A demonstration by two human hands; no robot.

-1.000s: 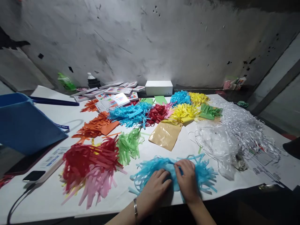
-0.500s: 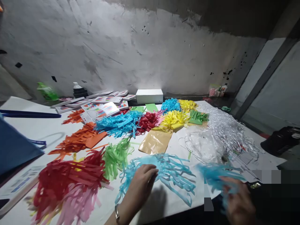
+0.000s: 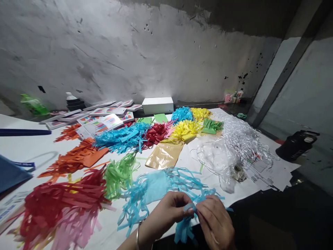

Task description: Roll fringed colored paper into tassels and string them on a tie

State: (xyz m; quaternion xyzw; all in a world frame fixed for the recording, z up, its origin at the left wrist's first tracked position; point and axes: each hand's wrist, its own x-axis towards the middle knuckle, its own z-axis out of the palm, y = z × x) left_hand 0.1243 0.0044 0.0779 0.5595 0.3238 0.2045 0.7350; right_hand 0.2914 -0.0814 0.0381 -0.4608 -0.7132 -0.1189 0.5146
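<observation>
My left hand, with a bracelet at the wrist, pinches a blue tissue tassel near the front edge of the table. Right beside it, my right hand grips the same tassel, fingertips almost touching those of the left. Its fringe hangs below and between the hands. Behind them an unfolded light blue tissue sheet with cut strips lies on the white table covering. Light green fringe and a red fringe bundle with pink strips lie to the left.
Farther back are orange fringe, blue fringe, yellow fringe, a brown packet and a white box. Clear plastic, silvery strands and a black bottle stand or lie to the right.
My right hand has come in from the right with the blue tassel and now meets my left hand, which has moved off the blue sheet toward the right. The view has shifted slightly right.
</observation>
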